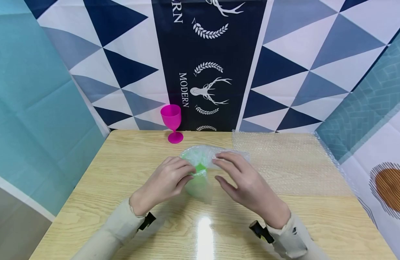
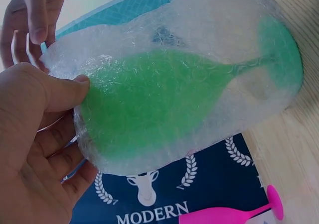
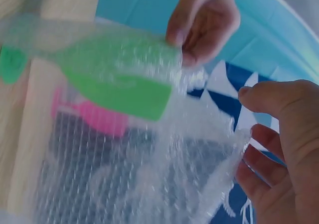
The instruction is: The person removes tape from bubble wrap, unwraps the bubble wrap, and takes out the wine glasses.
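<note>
Fabric backdrop (image 1: 216, 54) in navy, white and blue-grey, printed with stag heads and the word "MODERN," rises behind a wood-grain table (image 1: 174, 225), where a person's two bare hands work at center. Clear bubble wrap sheeting (image 1: 294, 164) lies flat across the table's far right. Nearer the middle, a crumpled bubble wrap sleeve (image 1: 225, 156) surrounds a green goblet (image 2: 154, 94), the bowl end by the left hand and the foot pointing away; whether the goblet touches the tabletop cannot be told. The left hand (image 1: 168, 177) pinches the wrapping at the goblet's rim, thumb on top. The right hand (image 1: 246, 180) hovers beside the loose end, thumb and fingers spread wide; contact with the plastic is unclear. A bright pink goblet (image 1: 172, 117) stands upright near the table's far edge.
</note>
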Tool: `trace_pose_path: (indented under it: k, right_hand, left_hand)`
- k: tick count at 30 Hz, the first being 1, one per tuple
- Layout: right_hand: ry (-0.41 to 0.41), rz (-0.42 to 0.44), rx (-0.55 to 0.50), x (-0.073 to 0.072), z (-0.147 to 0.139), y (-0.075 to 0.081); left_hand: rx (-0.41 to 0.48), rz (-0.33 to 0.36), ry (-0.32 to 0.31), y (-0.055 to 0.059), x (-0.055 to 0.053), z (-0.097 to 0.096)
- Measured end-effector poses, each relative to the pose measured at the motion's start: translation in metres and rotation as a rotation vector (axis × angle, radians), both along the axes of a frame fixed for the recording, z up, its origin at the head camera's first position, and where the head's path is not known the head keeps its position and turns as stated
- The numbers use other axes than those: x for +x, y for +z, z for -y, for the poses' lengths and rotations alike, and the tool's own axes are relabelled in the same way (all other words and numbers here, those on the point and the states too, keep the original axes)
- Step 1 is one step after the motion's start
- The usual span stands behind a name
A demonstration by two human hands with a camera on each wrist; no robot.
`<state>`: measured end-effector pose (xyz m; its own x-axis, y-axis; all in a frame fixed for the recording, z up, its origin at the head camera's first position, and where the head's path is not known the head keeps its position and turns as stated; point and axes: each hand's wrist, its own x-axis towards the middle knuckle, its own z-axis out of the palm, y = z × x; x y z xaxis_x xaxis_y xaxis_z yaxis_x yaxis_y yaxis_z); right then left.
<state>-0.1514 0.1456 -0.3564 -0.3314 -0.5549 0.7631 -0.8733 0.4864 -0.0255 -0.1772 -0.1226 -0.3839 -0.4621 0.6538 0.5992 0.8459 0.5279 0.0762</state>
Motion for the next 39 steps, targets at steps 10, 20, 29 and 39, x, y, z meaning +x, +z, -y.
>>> trace_pose_path:
  k: [10, 20, 29, 39]
  right_hand:
    - [-0.047, 0.064, 0.131, -0.003, 0.015, -0.011]
    - [-0.054, 0.121, 0.135, -0.004, 0.008, -0.017]
    - [-0.051, 0.125, 0.124, -0.003, 0.01, -0.02]
    - [-0.079, 0.135, 0.136, -0.002, 0.011, -0.019]
  left_hand:
    - [-0.025, 0.069, -0.01, 0.003, 0.002, 0.002]
    - [-0.011, 0.076, -0.093, 0.006, -0.001, 0.009]
    - [0.016, -0.127, -0.042, 0.01, 0.01, 0.001]
    - [-0.045, -0.071, 0.06, 0.009, 0.021, -0.006]
